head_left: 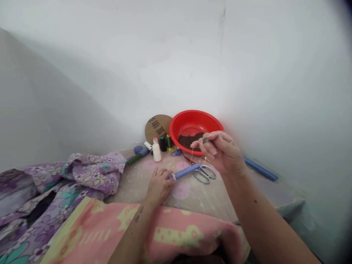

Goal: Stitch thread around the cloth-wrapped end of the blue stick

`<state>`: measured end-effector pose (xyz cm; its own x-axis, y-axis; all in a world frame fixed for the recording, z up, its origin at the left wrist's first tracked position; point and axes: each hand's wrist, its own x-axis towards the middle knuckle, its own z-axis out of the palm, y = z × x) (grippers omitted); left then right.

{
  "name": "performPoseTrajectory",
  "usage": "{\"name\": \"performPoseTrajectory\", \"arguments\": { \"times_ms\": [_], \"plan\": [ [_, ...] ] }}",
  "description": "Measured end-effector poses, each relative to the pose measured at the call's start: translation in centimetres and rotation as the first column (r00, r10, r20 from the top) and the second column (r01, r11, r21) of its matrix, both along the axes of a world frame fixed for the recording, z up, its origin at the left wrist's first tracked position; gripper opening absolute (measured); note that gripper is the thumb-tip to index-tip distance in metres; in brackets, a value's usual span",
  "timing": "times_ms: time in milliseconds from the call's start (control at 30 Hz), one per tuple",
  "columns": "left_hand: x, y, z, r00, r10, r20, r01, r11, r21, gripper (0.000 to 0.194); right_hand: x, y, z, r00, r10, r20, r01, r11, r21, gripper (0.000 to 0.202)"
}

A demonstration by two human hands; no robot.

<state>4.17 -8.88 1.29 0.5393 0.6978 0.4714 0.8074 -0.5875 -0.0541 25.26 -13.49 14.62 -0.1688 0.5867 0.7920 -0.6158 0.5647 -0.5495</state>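
In the head view, we see a slim blue roll (187, 171), smooth and periwinkle in tone, with a small whitish, ruffled bit at its left end. It lies at a slant low over the patterned tabletop (162, 200), its right end higher in the view and just beside the grey-handled scissors (205, 174); we cannot tell whether the two touch.

The fingers of the left hand (160, 184) are closed on the left end of the roll, so that most of its length sticks out past them to the right. The fingers of the right hand (224, 151) are raised above the roll, well apart from it, with thumb and forefinger pinching a fine pale thread (191, 157). We see it hang from that hand down toward the roll, though its lower end is too thin to follow. A dark band (206, 140) sits around one right finger.

Behind, we find a cardboard disc (156, 126) leaning by the red basin (195, 113). Dark printed characters, apparently Chinese, stand turned on the disc, and we cannot read them with certainty. In front of it stand a white spool (156, 152) and a black spool (163, 144); any labels there are too small for us to read.
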Motion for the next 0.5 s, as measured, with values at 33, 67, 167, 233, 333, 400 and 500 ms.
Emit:
{"name": "performPoseTrajectory", "arguments": {
  "times_ms": [33, 67, 167, 233, 333, 400, 500],
  "plan": [
    [-0.1, -0.1, 0.1, 0.999, -0.041, 0.004, 0.041, 0.999, 0.007, 0.017, -0.1, 0.1, -0.1, 1.000, -0.014, 0.011, 0.014, 1.000, -0.015, 0.012],
    [-0.2, -0.2, 0.2, 0.997, -0.071, 0.009, 0.071, 0.997, 0.002, 0.015, -0.1, 0.3, -0.3, 0.999, -0.032, 0.022, 0.032, 0.999, -0.034, 0.012],
    [-0.4, -0.8, 0.9, 0.994, -0.099, 0.042, 0.102, 0.993, -0.067, 0.013, -0.2, 1.1, -0.9, 0.994, -0.099, 0.051, 0.104, 0.989, -0.106, 0.013],
    [-0.5, -1.4, 1.7, 0.992, -0.091, 0.084, 0.102, 0.985, -0.140, 0.014, -0.2, 1.6, -1.2, 0.987, -0.144, 0.072, 0.153, 0.977, -0.148, 0.013],
    [-0.4, -2.7, 3.3, 0.978, -0.110, 0.177, 0.154, 0.953, -0.260, 0.016, -0.3, 2.4, -1.8, 0.977, -0.183, 0.113, 0.203, 0.958, -0.204, 0.015],
    [-0.3, -3.7, 4.4, 0.959, -0.168, 0.230, 0.239, 0.913, -0.331, 0.017, -0.5, 2.8, -2.2, 0.974, -0.187, 0.131, 0.213, 0.950, -0.228, 0.017],
    [0.2, -5.3, 5.7, 0.930, -0.254, 0.265, 0.347, 0.844, -0.408, 0.017, -0.7, 3.3, -2.7, 0.972, -0.176, 0.156, 0.211, 0.944, -0.252, 0.018]
  ]
}}
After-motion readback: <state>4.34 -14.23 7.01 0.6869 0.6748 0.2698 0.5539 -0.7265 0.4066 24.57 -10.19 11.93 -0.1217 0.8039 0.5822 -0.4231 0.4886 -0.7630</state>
